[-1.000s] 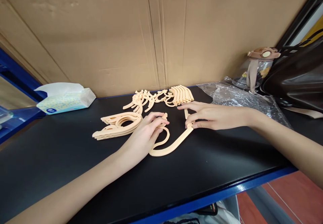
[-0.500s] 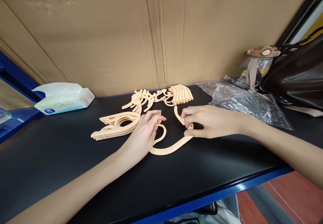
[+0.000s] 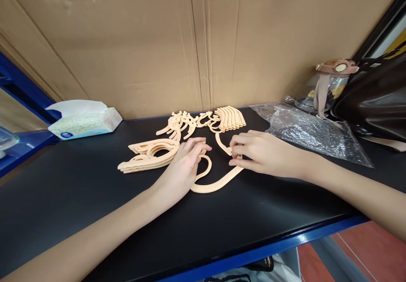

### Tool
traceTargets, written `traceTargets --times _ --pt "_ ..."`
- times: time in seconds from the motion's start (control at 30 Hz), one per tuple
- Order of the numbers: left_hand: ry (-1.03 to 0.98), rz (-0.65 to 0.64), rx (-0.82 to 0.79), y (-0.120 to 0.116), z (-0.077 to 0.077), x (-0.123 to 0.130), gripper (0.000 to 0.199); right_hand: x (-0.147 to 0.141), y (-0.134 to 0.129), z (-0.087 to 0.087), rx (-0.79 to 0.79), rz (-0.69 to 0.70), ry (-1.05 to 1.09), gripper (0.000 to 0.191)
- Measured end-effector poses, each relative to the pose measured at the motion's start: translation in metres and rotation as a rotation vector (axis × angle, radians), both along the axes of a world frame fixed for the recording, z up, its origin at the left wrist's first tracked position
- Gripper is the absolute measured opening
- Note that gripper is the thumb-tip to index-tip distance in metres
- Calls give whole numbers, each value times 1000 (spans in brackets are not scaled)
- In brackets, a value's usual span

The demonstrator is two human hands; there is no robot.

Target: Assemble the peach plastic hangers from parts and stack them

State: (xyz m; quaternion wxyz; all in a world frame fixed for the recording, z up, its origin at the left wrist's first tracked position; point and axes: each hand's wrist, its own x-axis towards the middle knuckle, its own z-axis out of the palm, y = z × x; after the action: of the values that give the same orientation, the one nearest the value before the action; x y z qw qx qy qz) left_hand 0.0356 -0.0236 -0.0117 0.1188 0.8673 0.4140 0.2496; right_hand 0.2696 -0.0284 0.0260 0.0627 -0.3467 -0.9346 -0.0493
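Note:
On the black tabletop lies a pale peach plastic hanger frame (image 3: pixel 215 186), a curved bar with a rounded loop at its left. My left hand (image 3: pixel 182 163) rests over the left part of this frame with bent fingers, hiding what is under them. My right hand (image 3: pixel 250 150) pinches a short curved hanger arm (image 3: pixel 222 143) at the frame's right end; the joint between the two is mostly behind my fingers. Just left of my left hand is a stack of similar hanger frames (image 3: pixel 146 163).
Behind my hands lie a row of curved arms (image 3: pixel 231 118) and a pile of hook-shaped pieces (image 3: pixel 180 123). A tissue pack (image 3: pixel 85 123) sits at the left. Clear plastic wrapping (image 3: pixel 304 125), a water bottle (image 3: pixel 333 85) and a dark bag (image 3: pixel 377 91) are at the right.
The view has shifted slightly. The short curved arm has tilted a little at the frame's end as my right fingers move on it. My left hand stays on the frame.

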Motion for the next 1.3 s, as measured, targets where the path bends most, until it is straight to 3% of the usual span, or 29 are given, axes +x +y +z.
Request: traceTargets --times 0.27,0.53,0.67,0.77,0.97,1.17,1.3 --pt "-18 3 -4 -1 0 1 30 -5 -4 -3 -4 -85 87 14" --pt "-34 -7 7 1 -2 0 29 -5 -2 -5 10 72 45 18" --pt "-32 -5 7 0 -2 0 29 -5 -5 -2 -98 141 90 34" --pt "-36 -6 13 1 -2 1 29 -7 -8 0 -230 186 162 36" --pt "-45 -1 9 2 -2 0 28 -13 -16 1 -396 263 212 8" --pt "-64 -10 -20 2 -2 1 24 -14 -18 5 -408 275 186 30" --pt "-61 -29 -59 2 -1 -1 26 -7 -8 2 -291 224 169 31"
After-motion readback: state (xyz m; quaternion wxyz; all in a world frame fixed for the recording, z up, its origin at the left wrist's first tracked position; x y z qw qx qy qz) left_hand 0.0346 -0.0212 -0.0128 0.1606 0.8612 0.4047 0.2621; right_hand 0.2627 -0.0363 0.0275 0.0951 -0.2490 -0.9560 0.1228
